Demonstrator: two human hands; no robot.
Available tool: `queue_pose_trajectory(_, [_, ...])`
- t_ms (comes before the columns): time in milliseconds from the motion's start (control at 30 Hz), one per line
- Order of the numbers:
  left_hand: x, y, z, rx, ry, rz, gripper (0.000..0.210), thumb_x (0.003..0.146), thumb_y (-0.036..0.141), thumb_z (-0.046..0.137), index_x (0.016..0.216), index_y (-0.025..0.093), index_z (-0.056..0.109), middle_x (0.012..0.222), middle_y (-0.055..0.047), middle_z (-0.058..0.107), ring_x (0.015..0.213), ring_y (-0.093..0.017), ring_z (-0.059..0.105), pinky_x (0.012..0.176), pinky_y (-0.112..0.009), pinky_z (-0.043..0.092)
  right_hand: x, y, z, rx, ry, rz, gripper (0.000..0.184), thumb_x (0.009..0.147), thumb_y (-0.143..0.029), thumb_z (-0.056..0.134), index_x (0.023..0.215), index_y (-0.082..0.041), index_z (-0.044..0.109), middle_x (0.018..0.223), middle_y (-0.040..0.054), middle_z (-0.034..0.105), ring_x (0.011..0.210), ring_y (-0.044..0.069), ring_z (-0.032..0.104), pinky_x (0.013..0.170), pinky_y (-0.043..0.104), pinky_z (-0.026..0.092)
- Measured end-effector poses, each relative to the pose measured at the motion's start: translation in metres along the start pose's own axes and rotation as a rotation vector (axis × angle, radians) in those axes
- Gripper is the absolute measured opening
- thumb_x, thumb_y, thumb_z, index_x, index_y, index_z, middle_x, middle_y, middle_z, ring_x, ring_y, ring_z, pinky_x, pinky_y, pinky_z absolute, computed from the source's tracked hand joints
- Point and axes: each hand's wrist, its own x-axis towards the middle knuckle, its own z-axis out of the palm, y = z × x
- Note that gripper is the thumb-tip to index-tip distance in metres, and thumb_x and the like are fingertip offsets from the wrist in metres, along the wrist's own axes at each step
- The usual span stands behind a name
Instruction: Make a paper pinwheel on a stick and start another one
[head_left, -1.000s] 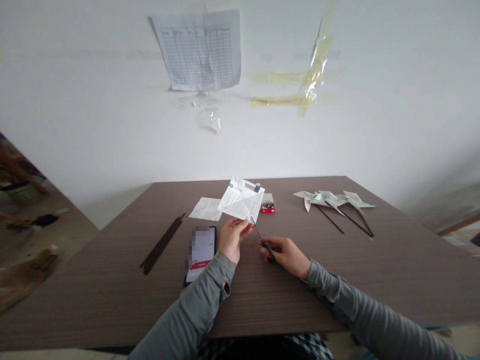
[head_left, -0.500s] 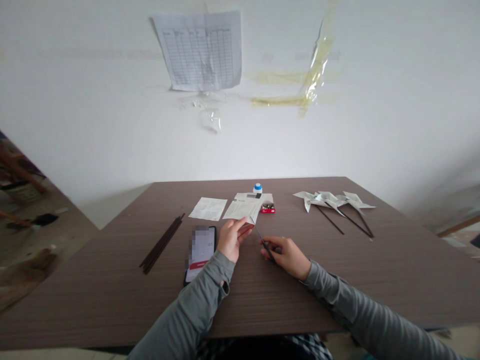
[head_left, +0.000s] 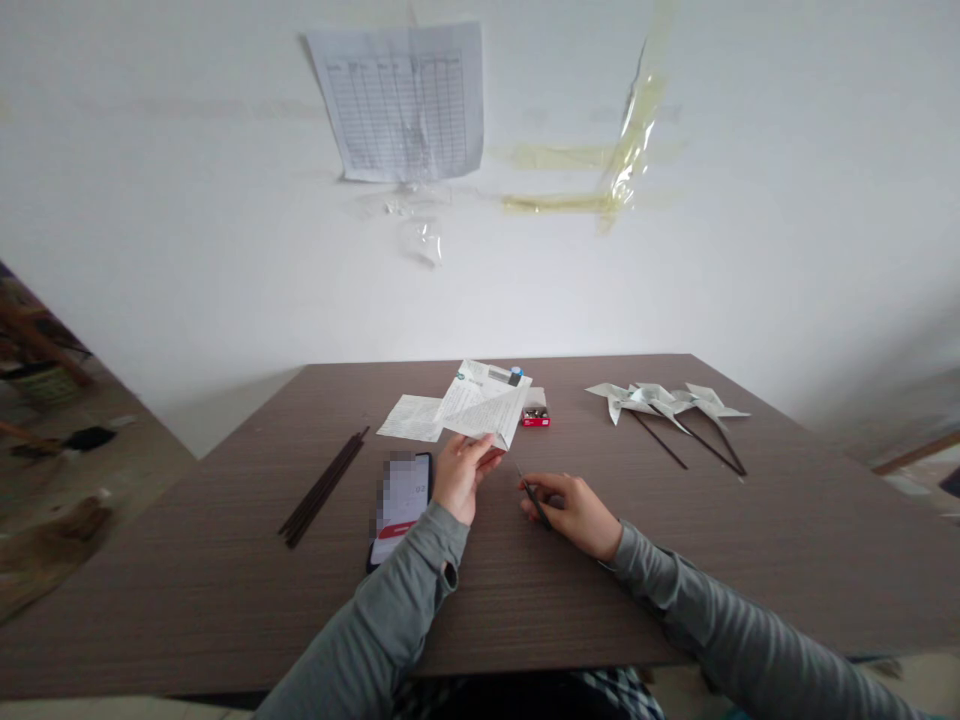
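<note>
A folded white printed paper sheet [head_left: 484,408] is pinched at its lower corner by the left hand [head_left: 463,476], thumb and fingers closed on it, and is held tilted just above the dark brown wood-grain table [head_left: 225,560], near the table's middle. A thin dark pair of scissors [head_left: 531,492] is gripped in the right hand [head_left: 576,510], the fingers curled round the handles; the blades are pointed toward 11 o'clock, their tip lying just short of the paper's held corner. Whether the blades are parted cannot be told.

At 9 o'clock from the left hand, a black smartphone with a lit screen [head_left: 403,505] is laid flat on the table, just beside the grey sleeve. Further toward 9 o'clock a bundle of thin dark sticks [head_left: 324,487] is seen, well apart from the hands. At 11 o'clock from the left hand a second flat white paper sheet [head_left: 409,418] is partly covered by the held one. At 1 o'clock, a small red box [head_left: 535,415] is placed near the far edge, and a small blue-capped item [head_left: 516,373] is glimpsed behind the held sheet. At 2 o'clock from the right hand, several white folded paper pinwheels on dark sticks [head_left: 671,405] are laid together.

On the white wall, a printed table sheet [head_left: 401,98] and yellowed tape strips [head_left: 600,170] are stuck.
</note>
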Motion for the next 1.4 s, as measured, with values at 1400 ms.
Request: queue_pose_trajectory(1400, [-0.013,0.005,0.012,0.063,0.030,-0.024,0.022,0.091,0.003,0.097,0.091,0.021,0.085,0.095,-0.002,0.094,0.082,-0.018,0.087,0.078,-0.025,0.070,-0.001,-0.008,0.002,0.132,-0.033,0.095,0.067,0.086,-0.087,0.096,0.113,-0.026,0.090,0.082,0.0071,0.090,0.079,0.032,0.080,0.087,0.047,0.072])
